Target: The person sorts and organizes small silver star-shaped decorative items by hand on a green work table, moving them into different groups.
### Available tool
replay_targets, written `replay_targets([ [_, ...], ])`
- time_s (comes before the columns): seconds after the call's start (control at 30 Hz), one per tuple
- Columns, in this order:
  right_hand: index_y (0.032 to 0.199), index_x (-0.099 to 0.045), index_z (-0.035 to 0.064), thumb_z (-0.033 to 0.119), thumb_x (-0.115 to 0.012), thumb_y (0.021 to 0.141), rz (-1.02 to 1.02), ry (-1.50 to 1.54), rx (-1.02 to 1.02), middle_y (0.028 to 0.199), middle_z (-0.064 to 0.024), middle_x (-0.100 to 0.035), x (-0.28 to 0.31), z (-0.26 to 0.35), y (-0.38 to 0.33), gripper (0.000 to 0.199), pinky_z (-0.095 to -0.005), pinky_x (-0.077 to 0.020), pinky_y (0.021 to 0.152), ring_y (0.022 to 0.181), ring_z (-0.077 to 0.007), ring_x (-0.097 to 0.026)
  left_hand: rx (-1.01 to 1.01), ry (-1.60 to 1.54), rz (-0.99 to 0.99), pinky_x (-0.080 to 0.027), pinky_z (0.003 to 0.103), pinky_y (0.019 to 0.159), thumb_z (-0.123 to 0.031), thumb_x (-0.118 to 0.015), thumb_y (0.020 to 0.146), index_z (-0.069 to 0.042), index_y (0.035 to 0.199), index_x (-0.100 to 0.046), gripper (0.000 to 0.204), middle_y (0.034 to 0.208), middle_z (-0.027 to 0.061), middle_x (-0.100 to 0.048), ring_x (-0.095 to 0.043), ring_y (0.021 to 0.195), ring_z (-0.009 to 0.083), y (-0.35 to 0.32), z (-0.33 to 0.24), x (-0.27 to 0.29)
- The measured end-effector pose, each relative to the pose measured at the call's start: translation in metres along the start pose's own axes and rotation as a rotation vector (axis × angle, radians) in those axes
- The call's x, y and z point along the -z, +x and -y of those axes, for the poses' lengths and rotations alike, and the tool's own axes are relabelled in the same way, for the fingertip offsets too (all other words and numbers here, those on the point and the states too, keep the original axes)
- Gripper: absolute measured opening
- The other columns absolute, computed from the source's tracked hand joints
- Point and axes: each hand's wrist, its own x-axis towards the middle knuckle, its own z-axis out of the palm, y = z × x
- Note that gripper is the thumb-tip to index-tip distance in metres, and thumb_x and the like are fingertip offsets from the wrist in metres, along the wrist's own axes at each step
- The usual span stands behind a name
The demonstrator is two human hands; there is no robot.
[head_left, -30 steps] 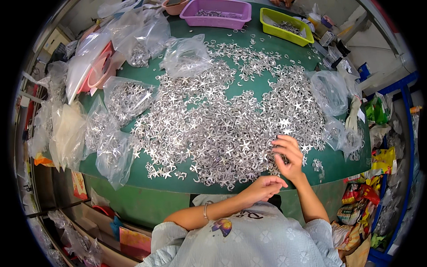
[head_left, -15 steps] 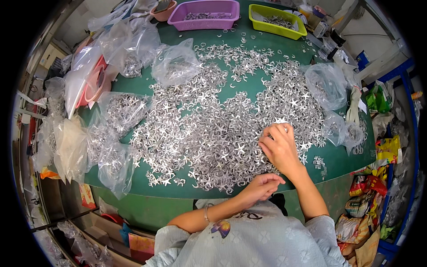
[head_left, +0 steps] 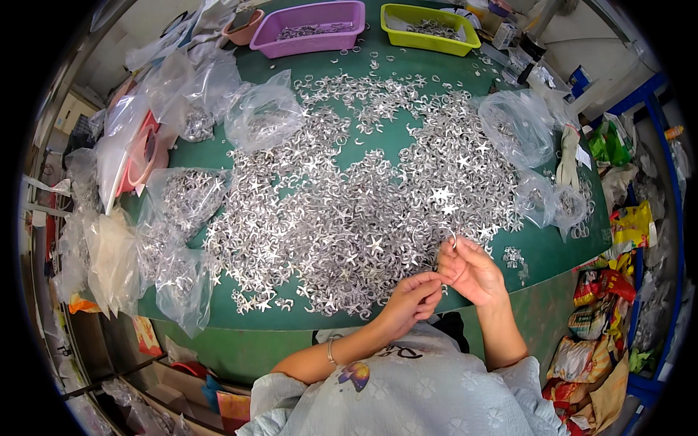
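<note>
A wide heap of small silver metal pieces [head_left: 349, 225], many star-shaped and others curved like open rings, covers the middle of the green table [head_left: 291, 320]. At the heap's near right edge, my right hand [head_left: 476, 272] is closed, pinching a small silver metal piece [head_left: 454, 241] between thumb and forefinger; its exact shape is too small to tell. My left hand [head_left: 411, 301] is closed just beside it, with its fingertips pointing toward the right hand's fingers. Whatever the left fingers hold, if anything, cannot be made out.
A purple basin [head_left: 309, 45] and a yellow-green basin [head_left: 429, 42], both containing metal pieces, stand at the far edge. Clear plastic bags of pieces [head_left: 185, 280] lie along the left, with another bag [head_left: 516, 131] on the right. A blue rack [head_left: 654, 240] borders the right side.
My right hand has drawn back from the heap toward me with a small silver piece pinched in it. My left hand has shifted slightly, and the two hands are now close together.
</note>
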Motion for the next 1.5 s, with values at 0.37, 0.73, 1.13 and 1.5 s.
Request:
replay_targets([
  [0.37, 0.080, -0.061, 0.0015, 0.002, -0.065, 0.071, 0.031, -1.596, 0.600, 0.081, -0.0060, -0.059, -0.019, 0.021, -0.013, 0.010, -0.0282, -0.0410, 0.068, 0.075, -0.0178, -0.053, 0.138, -0.168, -0.151, -0.026, 0.020, 0.041, -0.031, -0.037, 0.094, -0.003, 0.093, -0.050, 0.031, 0.059, -0.0017, -0.038, -0.033, 0.048, 0.0066, 0.002, -0.003, -0.006],
  [0.73, 0.080, -0.061, 0.0048, 0.007, -0.065, 0.070, -0.067, -1.987, 0.899, 0.081, -0.0042, -0.056, -0.019, 0.006, 0.046, 0.011, -0.0335, -0.0334, 0.072, 0.080, -0.0218, -0.048, 0.099, -0.042, -0.026, -0.025, 0.019, 0.041, -0.024, -0.040, 0.094, 0.000, 0.103, -0.050, 0.028, 0.059, -0.0002, -0.038, -0.032, 0.047, 0.0074, 0.000, 0.002, 0.000],
  [1.13, 0.076, -0.060, 0.0018, 0.001, -0.064, 0.068, -0.041, -1.771, 1.094, 0.077, -0.0070, -0.057, -0.027, 0.005, 0.011, 0.009, -0.0336, -0.0383, 0.067, 0.075, -0.0235, -0.053, -0.071, -0.245, -0.165, -0.045, 0.029, 0.076, -0.034, -0.031, 0.094, 0.000, 0.105, -0.052, 0.041, 0.090, 0.0053, -0.058, -0.055, 0.082, 0.0141, 0.000, -0.013, -0.017],
  [1.5, 0.070, -0.061, 0.0004, 0.000, -0.066, 0.065, -0.217, -1.556, 0.809, 0.075, -0.0063, -0.059, -0.013, 0.013, 0.006, 0.007, -0.0299, -0.0395, 0.064, 0.068, -0.0205, -0.052, -0.093, -0.243, 0.023, -0.041, 0.026, 0.064, -0.026, -0.043, 0.090, -0.005, 0.082, -0.052, 0.025, 0.071, 0.0040, -0.049, -0.048, 0.068, 0.0123, 0.002, -0.002, 0.002],
])
